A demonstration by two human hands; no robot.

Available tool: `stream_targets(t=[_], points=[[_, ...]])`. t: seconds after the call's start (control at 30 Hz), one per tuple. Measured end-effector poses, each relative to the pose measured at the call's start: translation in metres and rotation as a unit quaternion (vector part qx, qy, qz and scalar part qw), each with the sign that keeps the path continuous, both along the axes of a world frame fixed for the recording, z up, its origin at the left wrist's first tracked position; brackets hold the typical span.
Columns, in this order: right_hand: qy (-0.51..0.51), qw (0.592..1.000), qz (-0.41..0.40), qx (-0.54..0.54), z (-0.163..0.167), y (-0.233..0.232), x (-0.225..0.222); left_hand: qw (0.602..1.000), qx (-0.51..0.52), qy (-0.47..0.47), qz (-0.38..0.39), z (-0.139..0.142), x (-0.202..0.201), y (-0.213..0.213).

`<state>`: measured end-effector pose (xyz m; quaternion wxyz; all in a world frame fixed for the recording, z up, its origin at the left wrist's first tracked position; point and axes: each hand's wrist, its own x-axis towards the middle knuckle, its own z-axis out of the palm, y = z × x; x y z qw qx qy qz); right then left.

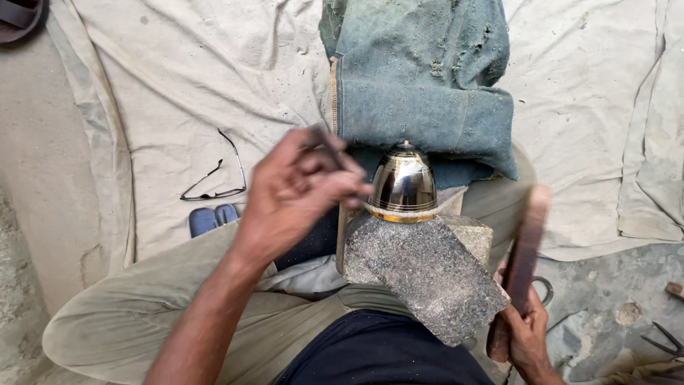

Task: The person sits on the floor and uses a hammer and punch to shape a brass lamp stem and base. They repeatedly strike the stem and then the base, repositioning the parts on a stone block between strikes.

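Note:
A shiny bell-shaped metal piece [403,184] with a brass rim rests on a rough grey stone block [427,271] between my knees. My left hand [299,189] is closed on a thin dark metal tool [329,148] whose tip points toward the bell's left side. My right hand [526,331] grips a long reddish wooden mallet or stick [524,249], blurred, raised to the right of the stone. Folded blue denim [427,78] lies behind the bell.
A pale canvas sheet [178,78] covers the ground. A pair of eyeglasses [217,175] and a blue sandal [212,218] lie at the left. Metal tools [666,341] and a ring [545,289] lie on the stained concrete at the lower right.

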<state>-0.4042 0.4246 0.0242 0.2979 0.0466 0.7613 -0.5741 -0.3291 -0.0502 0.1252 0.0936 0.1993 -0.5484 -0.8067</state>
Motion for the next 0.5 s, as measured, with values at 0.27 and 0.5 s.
stream_targets(t=[0.27,0.5], points=[[0.175,0.979,0.079,-0.062,0.042,-0.016,-0.018,0.972,-0.209,0.019,-0.109,0.006,-0.051,0.016],[0.157,0.983,0.079,0.049,0.098,-0.085,-0.074,0.961,-0.246,0.055,-0.115,0.008,-0.064,0.015]])
